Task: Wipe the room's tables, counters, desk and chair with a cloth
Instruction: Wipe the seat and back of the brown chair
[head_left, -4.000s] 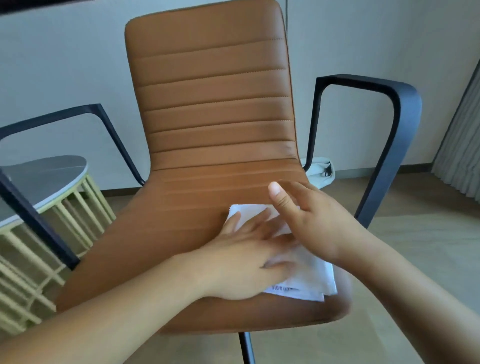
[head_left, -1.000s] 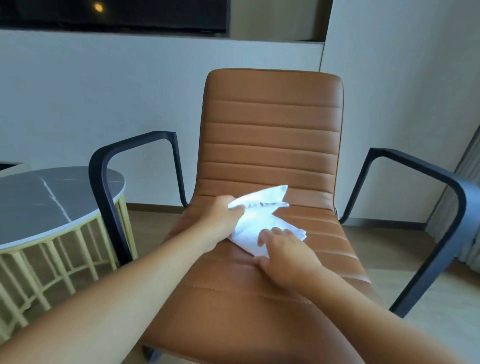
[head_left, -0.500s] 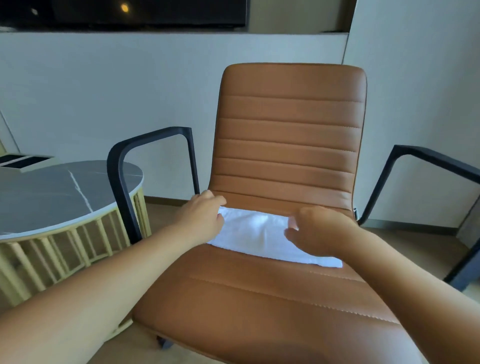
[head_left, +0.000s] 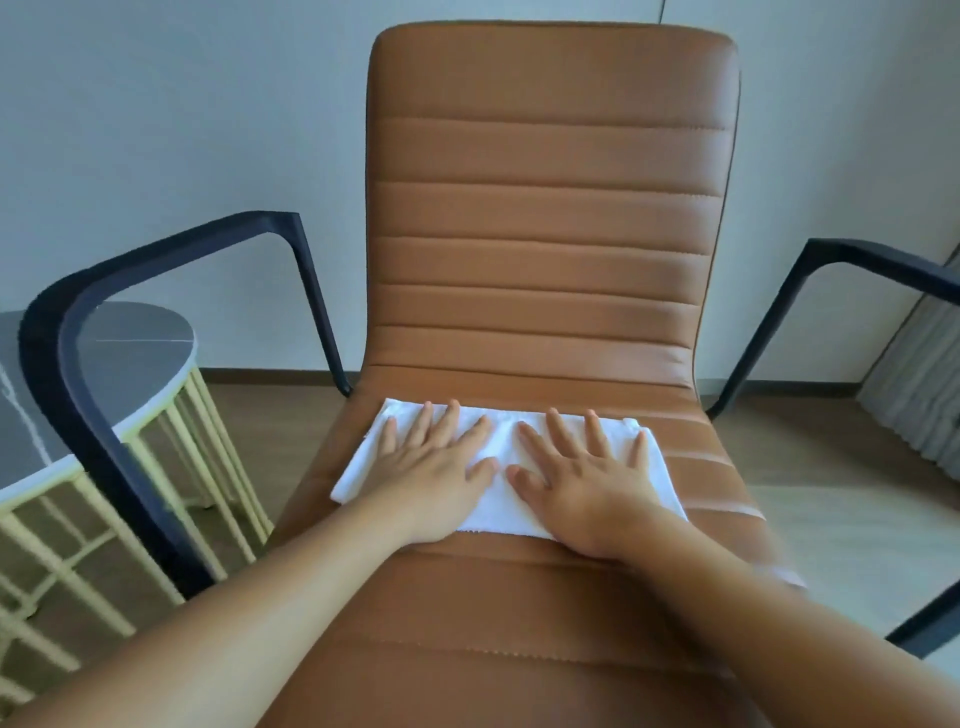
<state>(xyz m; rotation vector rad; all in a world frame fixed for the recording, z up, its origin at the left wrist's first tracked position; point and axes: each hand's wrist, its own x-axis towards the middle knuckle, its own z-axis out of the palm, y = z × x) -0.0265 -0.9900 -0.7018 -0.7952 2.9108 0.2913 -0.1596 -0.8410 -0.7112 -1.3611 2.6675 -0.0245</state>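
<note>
both forearms come in from the bottom edge, elbows cut off. the left hand (head_left: 431, 478) and right hand (head_left: 587, 483) lie flat side by side on the cloth (head_left: 501, 470), fingers straight and spread, palms pressing down, not curled round anything. thumbs nearly meet in the middle.

the cloth is a white folded rectangle lying at the back of the chair (head_left: 545, 234) seat, just in front of where the seat bends up into the backrest. its long axis runs left to right across the seat, short side pointing toward the backrest. the hands cover most of it, so only the middle strip, both ends and the near edge show. right end looks a bit blurry.

chair is tan with stitched ribs, with a black armrest (head_left: 171, 249) on the left; the one on the right runs out of frame. past the left one there's a round grey table (head_left: 135, 343) on pale yellow legs, partly cut off. grey curtain (head_left: 924, 384) far right, pale wall behind.
</note>
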